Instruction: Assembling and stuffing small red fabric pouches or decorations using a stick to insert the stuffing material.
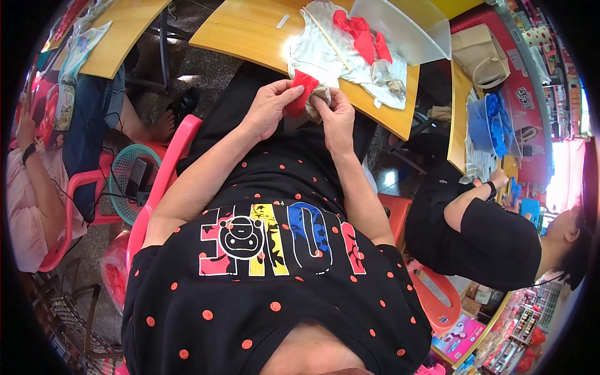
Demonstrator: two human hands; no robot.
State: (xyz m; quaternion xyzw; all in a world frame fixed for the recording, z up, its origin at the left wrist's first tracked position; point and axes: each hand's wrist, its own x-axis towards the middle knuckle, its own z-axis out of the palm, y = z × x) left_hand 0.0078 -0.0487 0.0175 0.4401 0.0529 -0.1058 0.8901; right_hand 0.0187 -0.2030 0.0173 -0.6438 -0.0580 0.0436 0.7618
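— Closest to us we see our black shirt with red dots (275,300), and past it our two forearms go up to the table edge. What do you see at the left?

— We see a pink plastic chair (164,181) beside us, and farther left a teal plastic basket (125,172) on the floor.

— And our hands?

— Our left hand (270,107) pinches a small red piece of cloth (302,87) with thumb and fingers closed on it. Our right hand (335,112) is just beside it, fingers closed on a small beige cloth piece (322,95). Both pieces touch each other, in front of the yellow wooden table (250,31).

— On the table?

— We see a white cloth sheet (315,50) with more red cloth pieces (359,34) on it, and a white plastic tray (406,28). At the far right another person in black (494,237) sits.
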